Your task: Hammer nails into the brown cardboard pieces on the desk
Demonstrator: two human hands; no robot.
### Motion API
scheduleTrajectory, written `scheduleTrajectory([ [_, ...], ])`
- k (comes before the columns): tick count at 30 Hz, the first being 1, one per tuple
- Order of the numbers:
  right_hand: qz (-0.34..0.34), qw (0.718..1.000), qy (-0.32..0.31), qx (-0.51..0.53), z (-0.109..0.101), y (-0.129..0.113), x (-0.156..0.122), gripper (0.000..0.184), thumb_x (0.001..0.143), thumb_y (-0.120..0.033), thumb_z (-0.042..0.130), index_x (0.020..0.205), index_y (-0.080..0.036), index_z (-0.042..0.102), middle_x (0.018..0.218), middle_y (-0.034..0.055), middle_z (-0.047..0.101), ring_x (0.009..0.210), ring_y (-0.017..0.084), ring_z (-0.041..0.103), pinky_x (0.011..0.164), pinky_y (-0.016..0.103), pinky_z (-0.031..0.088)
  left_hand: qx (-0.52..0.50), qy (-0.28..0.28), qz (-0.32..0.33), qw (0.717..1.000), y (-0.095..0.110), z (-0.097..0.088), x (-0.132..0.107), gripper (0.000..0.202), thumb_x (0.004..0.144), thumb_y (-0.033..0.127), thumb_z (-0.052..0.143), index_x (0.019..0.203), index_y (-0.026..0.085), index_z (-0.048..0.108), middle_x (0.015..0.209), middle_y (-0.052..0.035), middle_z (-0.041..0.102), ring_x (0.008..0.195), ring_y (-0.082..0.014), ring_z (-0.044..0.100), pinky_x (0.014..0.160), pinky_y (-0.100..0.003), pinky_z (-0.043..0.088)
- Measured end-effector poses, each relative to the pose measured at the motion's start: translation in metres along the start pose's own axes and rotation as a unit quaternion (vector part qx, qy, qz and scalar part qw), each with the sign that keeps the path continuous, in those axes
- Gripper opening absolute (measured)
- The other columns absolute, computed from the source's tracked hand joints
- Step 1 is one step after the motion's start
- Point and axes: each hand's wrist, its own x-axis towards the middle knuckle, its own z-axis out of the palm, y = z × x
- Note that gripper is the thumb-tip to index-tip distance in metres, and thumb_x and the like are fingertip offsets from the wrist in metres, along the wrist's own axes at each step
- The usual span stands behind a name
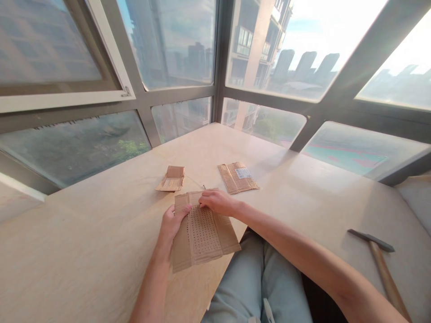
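Note:
A creased piece of brown cardboard [204, 231] with rows of small punched holes is tilted over the table's near edge. My left hand [171, 223] grips its left side, thumb on top and the other fingers hidden beneath. My right hand [218, 202] is closed in a pinch over its upper part, just above the holes. From behind these fingers sticks up the thin dark end of what looks like a nail [204, 186]; the rest of it is hidden by the hand.
A small folded cardboard piece [171, 178] lies beyond my left hand. A holed cardboard piece with a white label [237, 177] lies beyond my right hand. A wooden-handled hammer [379, 255] rests on the table [101, 233] at the right. Windows [182, 45] border the table.

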Motion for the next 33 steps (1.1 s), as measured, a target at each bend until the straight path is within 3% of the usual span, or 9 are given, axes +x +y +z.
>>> scheduleTrajectory([
  [3,-0.05,0.998,-0.021,-0.027,-0.003,0.005,-0.004,0.018,0.097,-0.02,0.05,0.087,-0.016,0.064,0.087,0.0053,0.062,0.081,0.016,0.056,0.07,0.026,0.038,0.03,-0.025,0.023,0.999,0.0,-0.001,0.001,0.056,0.053,0.047,0.082,0.095,0.011,0.069,0.086,-0.0093,0.074,0.083,-0.0255,0.068,0.074,-0.033,0.051],
  [8,-0.112,0.991,-0.015,-0.065,-0.008,0.006,-0.009,0.023,0.099,-0.016,0.042,0.092,-0.016,0.064,0.089,0.0069,0.062,0.086,0.017,0.055,0.074,0.027,0.038,0.07,-0.022,0.055,0.996,0.004,0.0,-0.003,0.057,0.054,0.048,0.079,0.095,0.01,0.069,0.087,-0.0107,0.074,0.083,-0.0263,0.068,0.075,-0.034,0.052],
  [15,-0.013,1.0,0.008,0.005,-0.013,0.002,-0.007,0.027,0.097,-0.029,0.05,0.08,-0.014,0.066,0.08,0.0058,0.064,0.069,0.015,0.054,0.063,0.026,0.037,0.146,0.03,0.119,0.982,0.017,0.004,-0.018,0.052,0.059,0.049,0.074,0.095,0.012,0.068,0.087,-0.0095,0.073,0.081,-0.0258,0.067,0.072,-0.033,0.051],
  [23,0.017,0.994,0.077,0.079,-0.006,0.003,-0.007,0.025,0.095,-0.022,0.054,0.073,-0.013,0.062,0.074,0.0043,0.062,0.072,0.013,0.055,0.065,0.022,0.038,0.176,0.033,0.153,0.972,0.024,0.005,-0.015,0.049,0.061,0.046,0.073,0.096,0.012,0.067,0.09,-0.0103,0.073,0.083,-0.0255,0.067,0.073,-0.033,0.05],
  [33,-0.141,0.986,0.048,-0.079,-0.018,0.006,-0.01,0.027,0.1,-0.017,0.038,0.092,-0.016,0.064,0.085,0.0064,0.06,0.082,0.017,0.051,0.075,0.027,0.037,0.137,0.001,0.11,0.984,0.012,0.001,-0.005,0.053,0.06,0.045,0.076,0.099,0.012,0.066,0.091,-0.0095,0.073,0.084,-0.0254,0.068,0.076,-0.034,0.052],
])
